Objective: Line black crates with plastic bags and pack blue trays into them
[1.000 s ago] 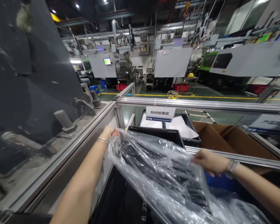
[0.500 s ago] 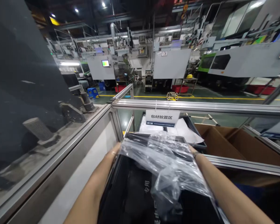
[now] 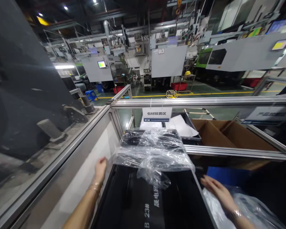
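Observation:
A black bin point(image 3: 133, 197) with white lettering lies in front of me, and crumpled clear plastic film point(image 3: 154, 156) covers its far part. To the left of the bin, my left hand point(image 3: 100, 170) is off it, fingers curled, with nothing visible in them. My right hand point(image 3: 218, 190) is to the right of the bin, its fingers stretched out and holding nothing. More clear plastic point(image 3: 255, 206) lies under and beside my right wrist.
An aluminium rail point(image 3: 193, 101) crosses ahead, with a white sign point(image 3: 157, 114) hanging from it. Behind are a dark tray with white sheets point(image 3: 181, 124) and cardboard boxes point(image 3: 212, 135). A side rail point(image 3: 62, 160) runs along the left.
Both hands have come off the far sides of the black bin and moved back towards me and outward. More of the bin's lettering shows, and the view has shifted slightly right.

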Demonstrator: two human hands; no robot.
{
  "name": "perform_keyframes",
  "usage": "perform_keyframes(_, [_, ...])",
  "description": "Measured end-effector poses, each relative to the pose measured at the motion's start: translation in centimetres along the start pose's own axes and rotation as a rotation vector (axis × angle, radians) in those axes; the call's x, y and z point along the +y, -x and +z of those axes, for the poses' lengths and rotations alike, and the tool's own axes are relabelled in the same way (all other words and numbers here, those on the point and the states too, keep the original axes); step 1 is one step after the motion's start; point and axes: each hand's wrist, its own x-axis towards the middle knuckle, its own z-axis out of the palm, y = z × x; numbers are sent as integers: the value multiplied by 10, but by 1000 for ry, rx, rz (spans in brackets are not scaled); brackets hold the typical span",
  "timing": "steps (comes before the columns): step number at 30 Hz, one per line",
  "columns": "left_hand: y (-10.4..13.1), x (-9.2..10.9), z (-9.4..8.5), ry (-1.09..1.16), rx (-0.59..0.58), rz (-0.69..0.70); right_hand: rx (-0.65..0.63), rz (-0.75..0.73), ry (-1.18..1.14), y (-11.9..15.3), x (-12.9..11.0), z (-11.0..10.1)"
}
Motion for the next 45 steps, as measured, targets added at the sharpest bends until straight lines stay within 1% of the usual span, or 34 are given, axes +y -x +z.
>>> perform_keyframes(1, [4,5,-5,28,35,10,48,34,-43,-5,-12,-8])
perform_keyframes(2, [9,13,-10,59,46,73,66,-14,-31,-10,-28,-13])
perform_keyframes(3, [13,24,-13,75,16,195,39,-132,22,-16,-48,-14])
perform_keyframes(4, [19,38,-16,63,-52,356,3,-284,102,-21,-71,-11])
perform_keyframes(5, [25,51,-19,19,-146,526,-58,-442,210,-24,-93,-5])
perform_keyframes(6, [33,63,-22,-68,-246,651,-122,-527,353,-24,-112,1])
perform_keyframes(7, [42,72,-25,-172,-328,722,-191,-542,515,-21,-129,8])
perform_keyframes(8, [53,76,-30,-274,-375,727,-275,-540,651,-15,-140,12])
perform_keyframes(9, [64,76,-36,-355,-385,692,-363,-514,746,-6,-146,14])
perform_keyframes(10, [77,71,-45,-409,-363,641,-459,-489,787,7,-147,11])
perform_keyframes(12, [108,51,-67,-467,-270,562,-653,-487,717,38,-138,-6])
perform_keyframes(13, [125,39,-78,-487,-217,539,-711,-520,640,54,-130,-18])
perform_keyframes(14, [143,27,-89,-506,-170,526,-734,-581,560,69,-123,-32])
perform_keyframes(15, [161,17,-97,-524,-130,515,-723,-664,484,82,-118,-45])
perform_keyframes(17, [195,4,-107,-547,-43,474,-643,-804,363,101,-113,-66])
perform_keyframes(19, [220,-3,-109,-553,86,402,-595,-839,324,110,-114,-76])
perform_keyframes(21, [238,-8,-107,-543,190,347,-567,-817,359,116,-117,-79])
perform_keyframes(23, [253,-16,-106,-527,207,314,-519,-828,399,123,-119,-79])
perform_keyframes(26, [277,-32,-106,-527,175,224,-495,-948,370,142,-115,-84])
perform_keyframes(28, [295,-42,-101,-523,157,156,-510,-1048,339,160,-109,-90])
perform_keyframes(30, [313,-49,-90,-501,124,89,-510,-1116,310,180,-97,-93])
perform_keyframes(32, [326,-52,-73,-460,69,-19,-491,-1112,295,199,-77,-91])
perform_keyframes(34, [333,-52,-53,-413,5,-133,-498,-1041,296,215,-47,-80])
perform_keyframes(36, [336,-52,-31,-377,-46,-214,-546,-938,334,227,-9,-58])
perform_keyframes(38, [335,-52,-10,-353,-80,-263,-594,-833,436,235,31,-27])
perform_keyframes(40, [335,-54,9,-329,-127,-310,-550,-767,530,239,66,4])
perform_keyframes(42, [337,-56,25,-313,-191,-354,-507,-766,546,242,92,30])
perform_keyframes(43, [338,-58,32,-309,-227,-375,-484,-765,519,244,103,39])
perform_keyframes(45, [343,-60,45,-307,-307,-414,-431,-744,406,246,121,49])
